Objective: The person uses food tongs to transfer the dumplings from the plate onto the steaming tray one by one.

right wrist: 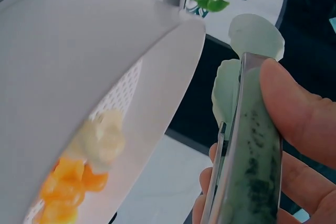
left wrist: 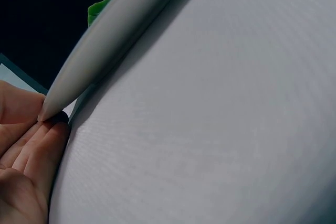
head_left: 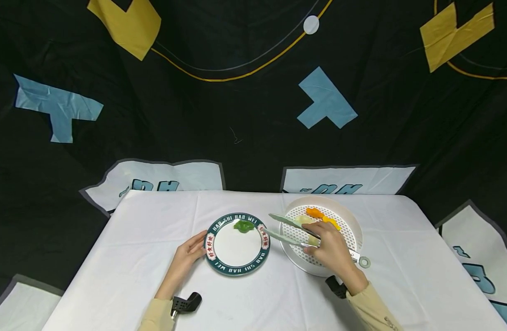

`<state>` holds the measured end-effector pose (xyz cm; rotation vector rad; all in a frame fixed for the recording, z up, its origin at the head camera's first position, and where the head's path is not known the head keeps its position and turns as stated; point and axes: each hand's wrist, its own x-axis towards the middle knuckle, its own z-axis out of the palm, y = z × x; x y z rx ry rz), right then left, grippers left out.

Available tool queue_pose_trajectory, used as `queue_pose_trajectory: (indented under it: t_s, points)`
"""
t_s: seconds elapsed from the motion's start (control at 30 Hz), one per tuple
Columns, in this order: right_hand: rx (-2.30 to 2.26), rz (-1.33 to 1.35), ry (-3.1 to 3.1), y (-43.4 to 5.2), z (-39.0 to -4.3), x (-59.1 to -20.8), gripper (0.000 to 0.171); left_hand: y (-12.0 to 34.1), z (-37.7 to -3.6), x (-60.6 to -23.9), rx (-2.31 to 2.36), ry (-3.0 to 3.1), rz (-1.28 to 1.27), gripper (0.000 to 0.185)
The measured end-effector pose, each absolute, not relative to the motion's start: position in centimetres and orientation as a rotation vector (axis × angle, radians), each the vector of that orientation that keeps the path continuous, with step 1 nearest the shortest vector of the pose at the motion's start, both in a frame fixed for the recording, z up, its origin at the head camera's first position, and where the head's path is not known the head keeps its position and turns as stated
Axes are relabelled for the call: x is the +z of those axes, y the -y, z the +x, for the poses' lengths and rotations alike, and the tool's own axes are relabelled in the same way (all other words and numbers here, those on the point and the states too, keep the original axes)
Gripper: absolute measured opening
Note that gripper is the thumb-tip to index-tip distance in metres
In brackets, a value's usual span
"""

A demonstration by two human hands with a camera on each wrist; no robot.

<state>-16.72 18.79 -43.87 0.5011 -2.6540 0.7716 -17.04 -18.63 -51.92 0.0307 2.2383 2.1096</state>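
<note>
Right hand (head_left: 334, 250): fingers and thumb curled round a pair of pale green tongs (head_left: 292, 232), held over the near-left part of a white perforated colander (head_left: 353, 220); the tong arms stand apart at their tips, which point left toward the plate and hold nothing. Left hand (head_left: 187, 257): fingers relaxed and nearly straight, fingertips touching the left rim of the plate (head_left: 237, 266), gripping nothing. Tongs: two flat tapered arms, mint green with darker mottling, a small ring at the handle end past the wrist. Plate: round, white centre, dark green border with white lettering and red-and-white panels; it lies on the counter (head_left: 133, 257) just left of the colander, under a white cloth. A green leafy piece (head_left: 244, 225) lies at the plate's far edge. Colander: round, raised white wall, holed floor; it holds orange pieces (head_left: 319, 215) at the far side and a pale piece (head_left: 305, 220) beside them. Right wrist view alone shows the tongs' scalloped tips (right wrist: 247, 56), the thumb (right wrist: 296, 108) pressed on the upper arm, and the pale piece (right wrist: 102, 137) as a soft cream lump touching the orange ones (right wrist: 65, 184). Left wrist view alone shows the plate rim's underside (left wrist: 105, 40) lifted off the cloth against the fingertips (left wrist: 44, 121). Head view alone shows the dark patterned backdrop (head_left: 237, 92).
</note>
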Motion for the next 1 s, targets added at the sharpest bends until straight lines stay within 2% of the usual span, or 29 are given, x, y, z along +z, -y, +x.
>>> queue_pose_trajectory:
  t_s: [1.0]
  points:
    - [0.664, 0.643, 2.776, -12.3, -20.1, -45.1, 0.052, 18.6, -17.1, -52.0, 2.150, -2.182, 0.033, 0.053]
